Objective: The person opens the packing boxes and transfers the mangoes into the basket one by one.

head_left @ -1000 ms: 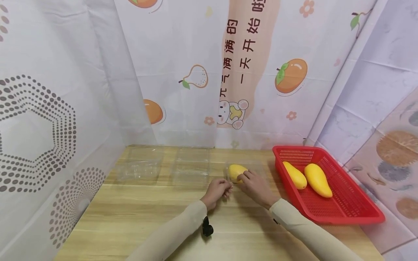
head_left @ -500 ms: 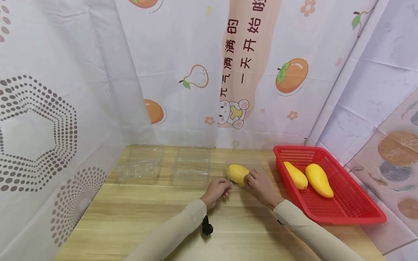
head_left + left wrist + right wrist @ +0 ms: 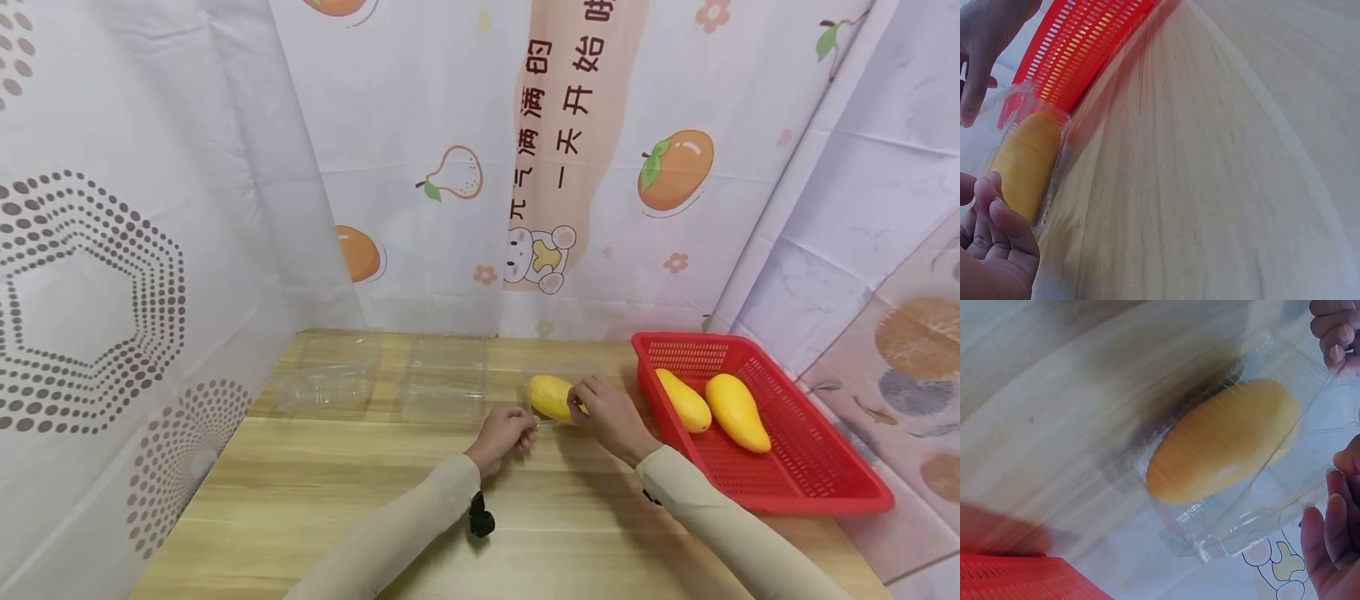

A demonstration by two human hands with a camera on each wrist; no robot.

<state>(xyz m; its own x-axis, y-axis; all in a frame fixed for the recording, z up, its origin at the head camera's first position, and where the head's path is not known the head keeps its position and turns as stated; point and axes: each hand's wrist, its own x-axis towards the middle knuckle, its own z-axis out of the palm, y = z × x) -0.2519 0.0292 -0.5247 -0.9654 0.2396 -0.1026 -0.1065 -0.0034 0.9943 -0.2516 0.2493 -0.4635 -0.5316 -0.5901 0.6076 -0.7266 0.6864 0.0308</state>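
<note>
A yellow mango [image 3: 1225, 444] lies inside a clear plastic clamshell box [image 3: 1185, 534] on the wooden table. My left hand [image 3: 504, 439] pinches the box's near left corner; its fingers [image 3: 1007, 215] look curled in the left wrist view. My right hand [image 3: 611, 417] is at the near right of the box, over the end of the mango. In the right wrist view its thumb and fingertips [image 3: 1335, 506] pinch the edge of the clear lid. The lid stands partly raised, and its exact angle is hard to make out.
To the right stands a red perforated basket [image 3: 795, 487] with two mangoes [image 3: 737, 412] in it. Two more clear plastic boxes, one in the middle [image 3: 444, 379] and one at the left [image 3: 326, 383], stand along the table's back. Printed curtains [image 3: 420, 100] surround the table.
My right hand has slid a little to the right along the box's front, uncovering more of the mango. My left hand has stayed at the box's corner. The head view has shifted slightly.
</note>
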